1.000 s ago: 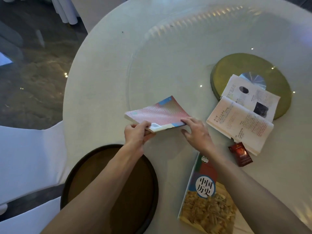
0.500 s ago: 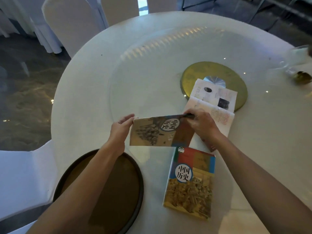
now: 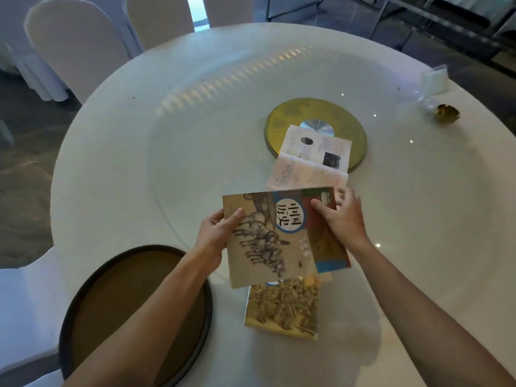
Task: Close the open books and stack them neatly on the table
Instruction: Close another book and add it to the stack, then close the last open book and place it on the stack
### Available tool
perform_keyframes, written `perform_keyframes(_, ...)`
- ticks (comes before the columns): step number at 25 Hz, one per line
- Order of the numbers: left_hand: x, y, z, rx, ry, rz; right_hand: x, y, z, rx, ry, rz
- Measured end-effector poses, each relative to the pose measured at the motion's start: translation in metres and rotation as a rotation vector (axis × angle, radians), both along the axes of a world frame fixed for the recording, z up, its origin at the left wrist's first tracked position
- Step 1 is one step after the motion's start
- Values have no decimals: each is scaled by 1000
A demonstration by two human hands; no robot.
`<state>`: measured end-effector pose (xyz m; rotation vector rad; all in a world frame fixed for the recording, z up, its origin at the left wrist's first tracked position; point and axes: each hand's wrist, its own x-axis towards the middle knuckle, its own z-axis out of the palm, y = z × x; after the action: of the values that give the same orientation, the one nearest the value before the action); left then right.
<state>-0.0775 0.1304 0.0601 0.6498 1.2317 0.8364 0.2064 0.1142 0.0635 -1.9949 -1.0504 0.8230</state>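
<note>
You are in the stacking step. Your left hand (image 3: pixel 216 231) has its grip closed on the left edge of the closed book (image 3: pixel 275 236), thumb on the cover, and holds it tilted above the worktop (image 3: pixel 139 152). Your right hand (image 3: pixel 344 216) rests its fingertips on the book's right part with the fingers spread; it steadies the book, and I cannot tell whether the thumb pinches the far edge.

The book hangs over the upper half of a second closed book (image 3: pixel 283 308), which lies flat on the worktop just below it. The two are skewed, not edge to edge.

Beyond your right hand a third book (image 3: pixel 312 163) lies open, its far page over the gold disc (image 3: pixel 349 121).

Next, I judge, turn the held book square with the lower one, set it down flush, then reach for the open book and shut it.
</note>
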Motion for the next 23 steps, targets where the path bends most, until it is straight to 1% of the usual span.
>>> perform_keyframes(2, 14, -12, -10, -55, -78, 40, 5, -38, -25, -30, 221, -265)
perform_keyframes(3, 19, -17, -15, -74, -110, 60, 9, -54, -41, -58, 326, -371)
perform_keyframes(4, 23, -22, -21, -93, -128, 80, 13, -69, -55, -82, 460, -433)
perform_keyframes(5, 27, -26, -27, -112, -148, 99, 12, -82, -65, -94, 643, -454)
perform_keyframes(6, 31, -32, -32, -133, -168, 110, 8, -92, -68, -102, 855, -432)
perform_keyframes(7, 35, -40, -36, -155, -188, 107, 0, -101, -67, -98, 1018, -385)
perform_keyframes(8, 38, -48, -40, -176, -198, 93, -7, -106, -70, -96, 1079, -338)
perform_keyframes(9, 42, -57, -46, -202, -196, 75, -12, -109, -74, -80, 1089, -319)
perform_keyframes(11, 42, -77, -64, -247, -110, 51, -17, -110, -84, -100, 968, -328)
perform_keyframes(13, 33, -92, -86, -280, 99, 59, -15, -113, -91, -212, 807, -270)
perform_keyframes(15, 20, -102, -105, -297, 302, 41, -9, -117, -101, -322, 697, -158)
perform_keyframes(17, 13, -112, -117, -265, 432, -64, -8, -121, -106, -377, 646, -70)
perform_keyframes(19, 12, -120, -123, -187, 579, -195, -9, -119, -110, -395, 550, -9)
perform_keyframes(22, 17, -126, -126, -102, 743, -353, -15, -112, -121, -443, 308, -50)
perform_keyframes(23, 19, -127, -124, -68, 825, -401, -18, -110, -126, -458, 211, -64)
